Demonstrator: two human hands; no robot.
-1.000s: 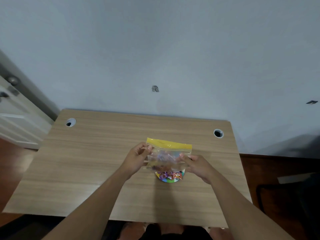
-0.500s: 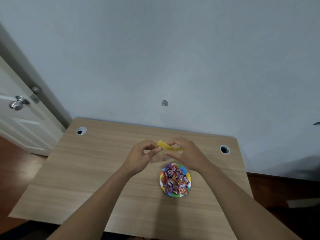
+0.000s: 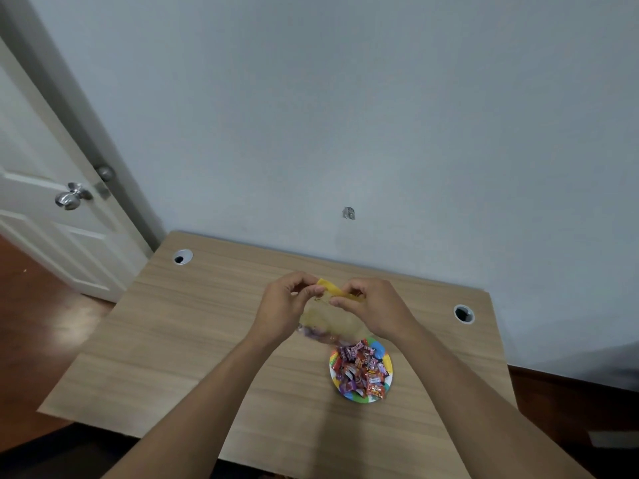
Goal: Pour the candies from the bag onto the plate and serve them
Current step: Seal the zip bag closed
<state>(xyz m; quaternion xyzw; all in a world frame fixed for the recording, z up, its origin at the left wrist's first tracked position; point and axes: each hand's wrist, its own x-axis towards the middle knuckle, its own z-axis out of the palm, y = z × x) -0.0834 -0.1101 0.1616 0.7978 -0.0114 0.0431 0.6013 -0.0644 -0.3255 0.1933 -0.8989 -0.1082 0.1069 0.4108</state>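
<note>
A clear zip bag (image 3: 328, 316) with a yellow top strip hangs above the wooden table (image 3: 193, 340), blurred, with a few candies still at its lower left corner. My left hand (image 3: 283, 312) pinches the strip's left end and my right hand (image 3: 373, 309) pinches its right end. Just below and in front of the bag, a small multicoloured plate (image 3: 382, 350) sits on the table, piled with wrapped candies (image 3: 361, 369) in purple, red and orange.
Two round cable holes sit at the table's far corners, one left (image 3: 182, 257) and one right (image 3: 463, 313). A white door with a metal knob (image 3: 71, 197) stands to the left. A pale wall runs right behind the table.
The bag was held upright over the plate a second ago, hiding most of it. Now both hands hold it by the yellow strip farther back, and the heaped plate shows.
</note>
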